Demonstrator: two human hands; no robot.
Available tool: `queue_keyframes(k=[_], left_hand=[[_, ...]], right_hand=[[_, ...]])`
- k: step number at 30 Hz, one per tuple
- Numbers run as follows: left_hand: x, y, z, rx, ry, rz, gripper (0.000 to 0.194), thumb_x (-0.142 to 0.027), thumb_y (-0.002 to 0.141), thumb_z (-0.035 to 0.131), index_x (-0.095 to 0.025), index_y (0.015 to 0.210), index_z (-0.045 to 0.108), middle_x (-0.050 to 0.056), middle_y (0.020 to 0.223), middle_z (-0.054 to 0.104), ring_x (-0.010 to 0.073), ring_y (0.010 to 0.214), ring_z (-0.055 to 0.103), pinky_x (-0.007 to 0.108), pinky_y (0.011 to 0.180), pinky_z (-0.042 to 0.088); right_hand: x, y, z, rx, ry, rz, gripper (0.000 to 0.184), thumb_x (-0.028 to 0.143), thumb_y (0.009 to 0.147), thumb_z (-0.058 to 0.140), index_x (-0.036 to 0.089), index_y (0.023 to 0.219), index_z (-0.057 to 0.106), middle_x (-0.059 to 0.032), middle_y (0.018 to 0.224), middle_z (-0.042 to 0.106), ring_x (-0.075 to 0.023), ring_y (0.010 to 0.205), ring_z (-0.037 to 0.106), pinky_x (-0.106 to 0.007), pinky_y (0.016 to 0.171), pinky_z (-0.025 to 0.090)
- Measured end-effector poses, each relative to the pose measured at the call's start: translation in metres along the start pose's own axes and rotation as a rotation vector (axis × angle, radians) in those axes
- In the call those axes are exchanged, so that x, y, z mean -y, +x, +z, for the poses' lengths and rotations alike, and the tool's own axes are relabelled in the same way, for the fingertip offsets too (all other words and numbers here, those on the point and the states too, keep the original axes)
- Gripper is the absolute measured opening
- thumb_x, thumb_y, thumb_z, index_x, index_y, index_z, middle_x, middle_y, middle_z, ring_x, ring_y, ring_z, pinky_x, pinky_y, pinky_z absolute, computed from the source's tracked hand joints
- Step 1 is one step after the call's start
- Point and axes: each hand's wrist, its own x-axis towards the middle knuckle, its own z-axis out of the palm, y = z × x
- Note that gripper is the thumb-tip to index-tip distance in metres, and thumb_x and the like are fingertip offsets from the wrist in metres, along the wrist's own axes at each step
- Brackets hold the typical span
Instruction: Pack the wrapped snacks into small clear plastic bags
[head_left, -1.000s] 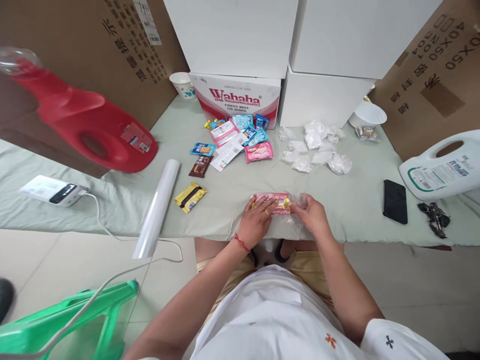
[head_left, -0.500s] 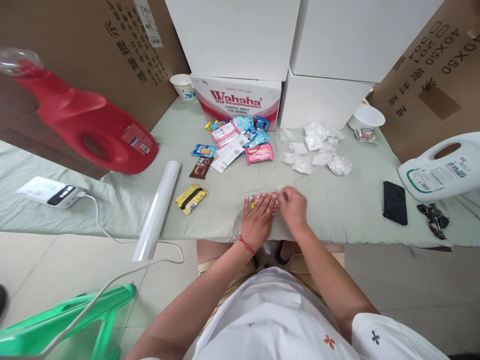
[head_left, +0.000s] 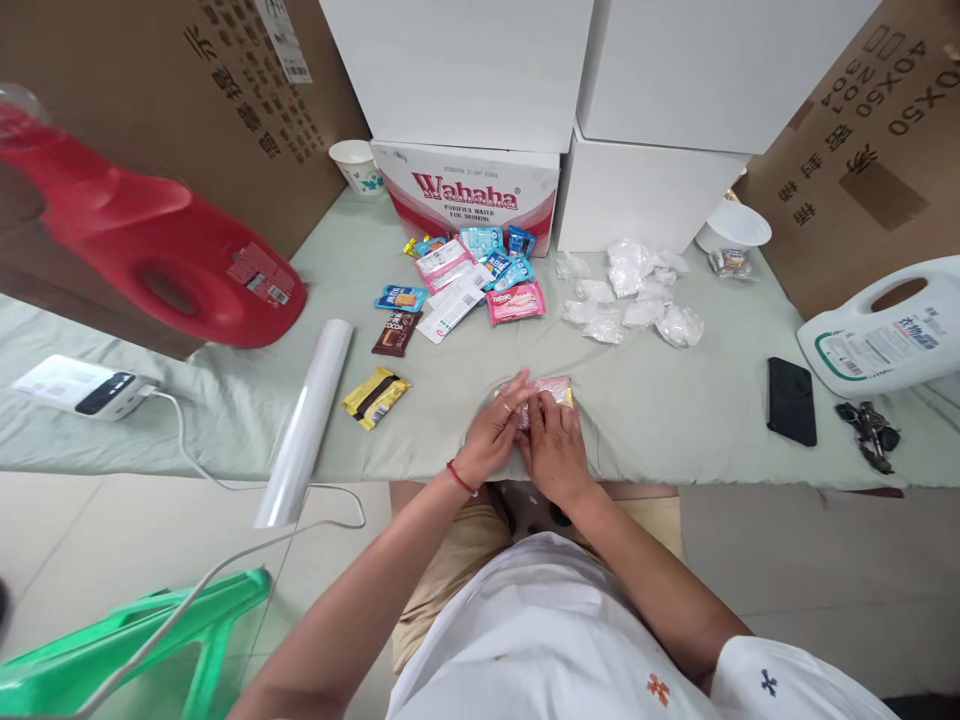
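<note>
1. Near edge, lower centre of the frame: pink packet (head_left: 556,388) lies on the green cloth (head_left: 675,420), mostly covered by the hands.
2. Right hand (head_left: 559,462): fingers side by side over packet's top, apparently steadying it against the cloth. Whether the thumb pinches underneath, cannot tell.
3. Left hand (head_left: 487,438): at packet's left end, fingers extended, some raised; likely working that end while the other hand bears down. Closed on anything? Cannot tell.
4. Left of centre: clear roll (head_left: 304,430) lies slantwise, its end past the cloth edge; yellow packet (head_left: 377,398) just beside, seemingly within easy reach.
5. Right side: phone (head_left: 791,400) lies flat, well apart from the hands, likely out of their way.
6. Farther, upper centre: heaped snack packets (head_left: 516,302) before the Wahaha carton (head_left: 480,200); crumpled clear plastic (head_left: 679,326) to their right, perhaps grouped by kind.
</note>
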Motion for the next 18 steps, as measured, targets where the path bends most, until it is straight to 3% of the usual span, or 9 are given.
queue_keyframes(k=[3, 7, 9, 11, 14, 16, 18], left_hand=[[0.001, 0.015, -0.005, 0.15, 0.243, 0.043, 0.044, -0.032, 0.107, 0.032, -0.031, 0.141, 0.06, 0.004, 0.151, 0.06, 0.0234, 0.148, 0.045, 0.054, 0.126, 0.026], [-0.003, 0.023, -0.001, 0.205, 0.442, -0.008, 0.046, -0.036, 0.108, 0.031, -0.033, 0.149, 0.052, 0.001, 0.154, 0.056, 0.0249, 0.153, 0.035, 0.062, 0.127, 0.013], [-0.005, 0.021, 0.003, 0.208, 0.507, 0.004, 0.046, -0.04, 0.108, 0.032, -0.033, 0.15, 0.05, 0.001, 0.157, 0.053, 0.0268, 0.154, 0.034, 0.063, 0.126, 0.013], [-0.006, 0.018, 0.006, 0.209, 0.564, 0.031, 0.047, -0.043, 0.107, 0.037, -0.033, 0.152, 0.048, 0.002, 0.159, 0.051, 0.0292, 0.153, 0.035, 0.062, 0.126, 0.015], [-0.005, 0.016, 0.01, 0.201, 0.635, 0.073, 0.05, -0.043, 0.105, 0.044, -0.032, 0.154, 0.046, 0.005, 0.161, 0.047, 0.0314, 0.151, 0.038, 0.06, 0.126, 0.016], [-0.004, 0.016, 0.012, 0.192, 0.669, 0.087, 0.052, -0.042, 0.104, 0.046, -0.031, 0.155, 0.045, 0.006, 0.162, 0.047, 0.0323, 0.149, 0.04, 0.06, 0.126, 0.016], [-0.004, 0.016, 0.012, 0.184, 0.686, 0.079, 0.053, -0.042, 0.104, 0.045, -0.028, 0.156, 0.044, 0.008, 0.16, 0.049, 0.0329, 0.147, 0.043, 0.06, 0.126, 0.017]], right_hand=[[0.003, -0.005, 0.001, 0.012, -0.013, -0.009, 0.059, 0.036, 0.102, 0.05, 0.008, 0.154, 0.046, -0.025, 0.157, 0.043, -0.0394, 0.128, 0.047, -0.06, 0.105, 0.042], [-0.003, -0.024, -0.01, 0.068, 0.07, -0.099, 0.067, 0.041, 0.098, 0.058, 0.004, 0.153, 0.047, -0.0267, 0.16, 0.039, -0.0431, 0.141, 0.041, -0.063, 0.111, 0.039], [-0.014, -0.034, -0.025, 0.131, 0.201, -0.198, 0.062, 0.045, 0.097, 0.059, 0.009, 0.147, 0.056, -0.0227, 0.158, 0.045, -0.0405, 0.143, 0.042, -0.059, 0.114, 0.041], [-0.03, -0.036, -0.045, 0.188, 0.403, -0.232, 0.041, 0.043, 0.101, 0.052, 0.02, 0.129, 0.071, -0.0146, 0.143, 0.062, -0.0323, 0.131, 0.058, -0.048, 0.107, 0.052], [-0.057, -0.016, -0.07, 0.083, 0.555, -0.098, 0.039, 0.035, 0.107, 0.039, 0.025, 0.112, 0.076, -0.0068, 0.111, 0.076, -0.0223, 0.102, 0.07, -0.037, 0.093, 0.058], [-0.072, 0.009, -0.073, -0.003, 0.443, -0.101, 0.038, 0.036, 0.107, 0.04, 0.022, 0.126, 0.07, -0.01, 0.122, 0.072, -0.0244, 0.115, 0.065, -0.043, 0.103, 0.053], [-0.082, 0.034, -0.062, 0.038, 0.289, -0.244, 0.047, 0.038, 0.105, 0.045, 0.017, 0.145, 0.056, -0.0162, 0.144, 0.06, -0.029, 0.135, 0.052, -0.052, 0.113, 0.043]])
